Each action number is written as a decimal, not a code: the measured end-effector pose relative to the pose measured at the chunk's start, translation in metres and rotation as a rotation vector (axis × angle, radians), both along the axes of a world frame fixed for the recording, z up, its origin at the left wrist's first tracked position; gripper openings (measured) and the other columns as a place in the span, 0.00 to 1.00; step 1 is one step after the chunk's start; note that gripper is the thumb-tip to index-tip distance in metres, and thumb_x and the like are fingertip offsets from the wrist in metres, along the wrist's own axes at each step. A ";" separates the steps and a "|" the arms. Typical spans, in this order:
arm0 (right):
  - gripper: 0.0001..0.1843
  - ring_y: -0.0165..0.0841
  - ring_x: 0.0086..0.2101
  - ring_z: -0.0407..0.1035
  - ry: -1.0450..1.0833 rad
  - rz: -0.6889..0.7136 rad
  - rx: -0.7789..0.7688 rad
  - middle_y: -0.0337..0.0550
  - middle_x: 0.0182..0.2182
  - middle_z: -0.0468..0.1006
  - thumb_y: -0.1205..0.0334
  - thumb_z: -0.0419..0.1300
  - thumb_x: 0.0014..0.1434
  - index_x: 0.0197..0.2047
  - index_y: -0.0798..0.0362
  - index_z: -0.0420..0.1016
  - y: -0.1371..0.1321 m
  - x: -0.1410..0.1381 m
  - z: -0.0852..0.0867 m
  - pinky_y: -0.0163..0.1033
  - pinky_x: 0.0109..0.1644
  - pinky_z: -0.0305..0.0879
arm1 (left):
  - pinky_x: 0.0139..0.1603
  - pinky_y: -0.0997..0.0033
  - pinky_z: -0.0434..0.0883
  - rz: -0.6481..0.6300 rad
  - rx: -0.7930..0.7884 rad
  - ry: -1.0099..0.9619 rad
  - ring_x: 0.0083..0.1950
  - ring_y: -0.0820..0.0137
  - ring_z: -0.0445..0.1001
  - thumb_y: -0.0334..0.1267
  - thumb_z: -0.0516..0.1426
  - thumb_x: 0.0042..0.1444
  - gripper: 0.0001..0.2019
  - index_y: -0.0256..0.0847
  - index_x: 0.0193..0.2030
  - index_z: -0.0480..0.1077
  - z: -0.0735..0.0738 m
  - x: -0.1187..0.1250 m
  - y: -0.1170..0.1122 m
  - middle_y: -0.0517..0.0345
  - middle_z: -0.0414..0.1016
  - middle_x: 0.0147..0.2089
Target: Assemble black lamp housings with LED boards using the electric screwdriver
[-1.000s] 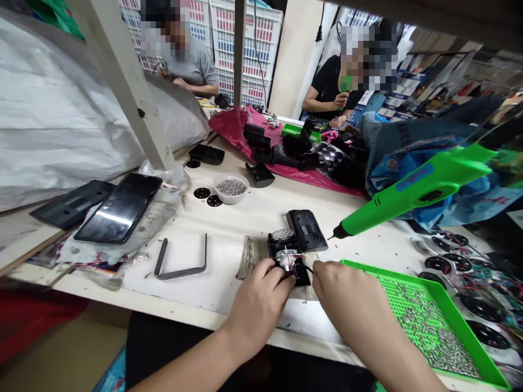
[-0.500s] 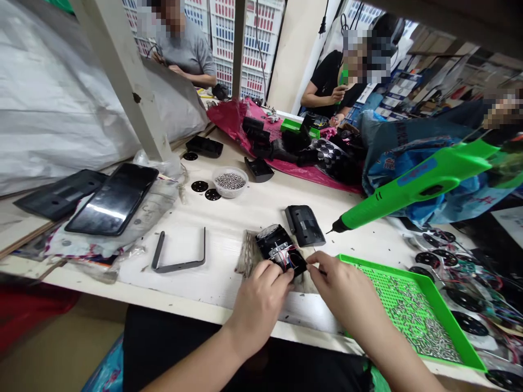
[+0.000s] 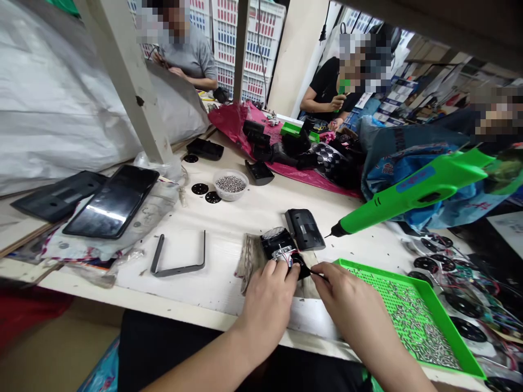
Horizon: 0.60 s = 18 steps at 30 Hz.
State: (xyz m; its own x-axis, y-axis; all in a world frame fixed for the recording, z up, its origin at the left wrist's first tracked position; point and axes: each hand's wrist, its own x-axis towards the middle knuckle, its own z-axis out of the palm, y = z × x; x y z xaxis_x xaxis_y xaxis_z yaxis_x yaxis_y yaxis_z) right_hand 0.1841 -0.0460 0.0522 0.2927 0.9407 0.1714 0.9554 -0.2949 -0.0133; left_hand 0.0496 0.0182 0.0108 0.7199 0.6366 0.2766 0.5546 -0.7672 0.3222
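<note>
My left hand point(image 3: 269, 305) grips a small black plastic housing point(image 3: 280, 245) with a metal part and coloured wires exposed at its centre. My right hand point(image 3: 351, 307) pinches a thin black wire point(image 3: 319, 274) running from the housing, just beside my left fingers. A black cover piece point(image 3: 304, 229) lies just beyond the housing. A green electric screwdriver point(image 3: 412, 191) rests with its tip near that cover. Right of my right hand, a green perforated tray point(image 3: 433, 321) holds several silver screws. A frayed strip of grey padding point(image 3: 249, 264) lies under the housing's left side.
A white workbench point(image 3: 229, 218) holds a bowl of steel balls point(image 3: 231, 184), a grey bent bracket point(image 3: 177, 257), black discs, and black panels at left. Wired circuit discs point(image 3: 461, 305) lie at right. Co-workers sit beyond a white post point(image 3: 131, 81).
The housing has turned in my left hand and shifted slightly toward me. My right hand has moved down and to the right, now drawing the thin wire out sideways.
</note>
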 end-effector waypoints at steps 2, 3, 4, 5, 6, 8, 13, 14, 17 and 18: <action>0.11 0.34 0.24 0.74 0.025 -0.006 0.059 0.37 0.30 0.80 0.58 0.50 0.62 0.36 0.48 0.73 0.000 0.001 0.001 0.35 0.23 0.56 | 0.39 0.58 0.77 -0.022 -0.049 0.019 0.42 0.61 0.72 0.21 0.53 0.54 0.23 0.41 0.56 0.69 0.006 0.002 0.001 0.54 0.73 0.43; 0.11 0.33 0.24 0.74 0.025 -0.009 0.093 0.36 0.30 0.80 0.58 0.50 0.62 0.36 0.47 0.73 0.001 0.001 0.003 0.35 0.23 0.57 | 0.39 0.58 0.77 -0.029 -0.058 0.021 0.42 0.61 0.72 0.21 0.53 0.54 0.23 0.41 0.56 0.69 0.007 0.002 0.002 0.54 0.73 0.43; 0.11 0.33 0.25 0.74 0.013 -0.007 0.118 0.36 0.30 0.80 0.58 0.50 0.63 0.36 0.47 0.73 0.002 0.001 0.005 0.35 0.23 0.57 | 0.39 0.58 0.77 -0.033 -0.052 0.020 0.43 0.61 0.72 0.21 0.52 0.54 0.23 0.41 0.56 0.69 0.007 0.003 0.002 0.53 0.73 0.43; 0.11 0.33 0.24 0.74 -0.010 0.002 0.127 0.36 0.30 0.79 0.58 0.50 0.63 0.36 0.47 0.73 0.004 0.000 0.008 0.35 0.23 0.56 | 0.38 0.58 0.77 -0.032 -0.035 0.013 0.43 0.61 0.72 0.21 0.52 0.54 0.23 0.41 0.56 0.69 0.006 0.003 0.002 0.53 0.73 0.43; 0.12 0.33 0.24 0.73 -0.044 0.016 0.122 0.36 0.29 0.79 0.59 0.49 0.63 0.35 0.48 0.73 0.005 0.000 0.010 0.35 0.23 0.54 | 0.38 0.58 0.77 -0.030 -0.011 -0.002 0.42 0.61 0.72 0.21 0.52 0.55 0.23 0.40 0.56 0.69 0.004 0.002 0.002 0.52 0.73 0.42; 0.12 0.32 0.23 0.72 -0.124 0.051 0.082 0.38 0.27 0.77 0.61 0.49 0.63 0.34 0.49 0.73 0.006 -0.002 0.016 0.35 0.22 0.51 | 0.36 0.59 0.77 -0.033 0.028 -0.069 0.41 0.61 0.73 0.22 0.53 0.57 0.22 0.39 0.57 0.68 -0.004 0.000 0.002 0.52 0.73 0.41; 0.11 0.31 0.21 0.70 -0.238 0.103 -0.050 0.39 0.24 0.74 0.70 0.50 0.58 0.32 0.51 0.72 0.011 -0.007 0.026 0.35 0.22 0.44 | 0.38 0.62 0.76 -0.080 -0.007 -0.335 0.41 0.63 0.73 0.25 0.54 0.59 0.12 0.36 0.49 0.69 -0.020 -0.010 0.004 0.55 0.73 0.37; 0.11 0.32 0.21 0.70 -0.235 0.102 -0.084 0.39 0.23 0.74 0.71 0.50 0.58 0.31 0.51 0.72 0.013 -0.008 0.026 0.35 0.22 0.43 | 0.37 0.62 0.76 -0.080 -0.014 -0.358 0.41 0.63 0.73 0.26 0.54 0.60 0.09 0.36 0.45 0.70 -0.021 -0.010 0.005 0.55 0.73 0.36; 0.10 0.33 0.22 0.71 -0.190 0.084 -0.174 0.41 0.23 0.75 0.72 0.50 0.57 0.30 0.52 0.71 0.023 -0.007 0.023 0.35 0.22 0.41 | 0.36 0.62 0.76 -0.090 -0.002 -0.353 0.40 0.62 0.73 0.27 0.53 0.61 0.06 0.37 0.40 0.71 -0.021 -0.009 0.005 0.55 0.73 0.35; 0.10 0.33 0.22 0.71 -0.176 0.078 -0.190 0.41 0.23 0.75 0.71 0.50 0.58 0.30 0.53 0.70 0.026 -0.005 0.021 0.35 0.22 0.41 | 0.36 0.62 0.76 -0.094 0.004 -0.338 0.41 0.62 0.73 0.27 0.53 0.61 0.06 0.37 0.41 0.71 -0.020 -0.007 0.005 0.55 0.73 0.36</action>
State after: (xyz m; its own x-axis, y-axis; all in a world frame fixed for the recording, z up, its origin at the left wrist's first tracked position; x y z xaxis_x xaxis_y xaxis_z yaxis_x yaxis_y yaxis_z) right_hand 0.1791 -0.0205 0.0734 0.1989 0.9795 0.0314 0.9581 -0.2011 0.2040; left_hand 0.0422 0.0237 -0.0091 0.6426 0.5701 0.5119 0.3437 -0.8116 0.4725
